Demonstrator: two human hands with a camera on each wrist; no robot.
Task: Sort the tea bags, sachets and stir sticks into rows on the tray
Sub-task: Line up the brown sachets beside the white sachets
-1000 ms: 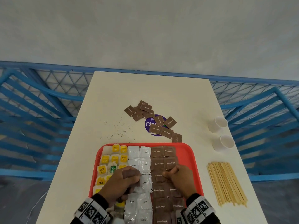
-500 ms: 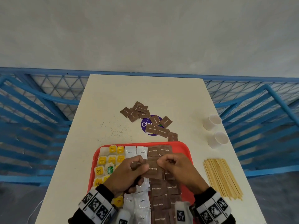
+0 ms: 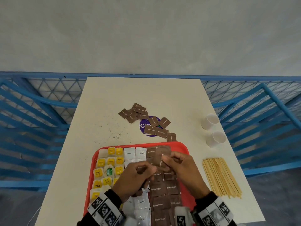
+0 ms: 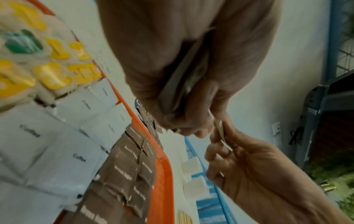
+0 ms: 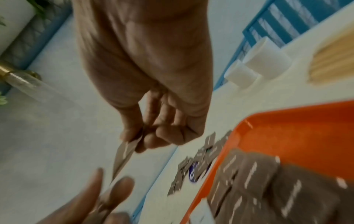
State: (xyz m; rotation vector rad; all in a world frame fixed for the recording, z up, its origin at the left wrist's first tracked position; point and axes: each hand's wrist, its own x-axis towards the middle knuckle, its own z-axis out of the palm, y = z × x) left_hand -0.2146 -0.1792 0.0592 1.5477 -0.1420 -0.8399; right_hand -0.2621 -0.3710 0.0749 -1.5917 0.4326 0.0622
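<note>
A: Brown sugar sachet (image 3: pixel 160 158), held above the red tray (image 3: pixel 183 148). The right hand (image 3: pixel 182 170) grip pinches it; the left hand (image 3: pixel 135 178) curls around more sachets.

B: Risks?

A: Setting it down could nudge the packed brown row (image 3: pixel 164 191) crooked. Open room is only the tray's right strip; stir sticks (image 3: pixel 221 178) wait on the surface (image 3: pixel 114 98).

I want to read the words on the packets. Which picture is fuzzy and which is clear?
Head view: clearest, "Brown Sugar" reads on the sachets in the tray. Left wrist view: "Coffee" reads on the white sachets, but the tea bags are smeared. Right wrist view: fuzziest, the brown sachets are streaked and the right hand is soft.
</note>
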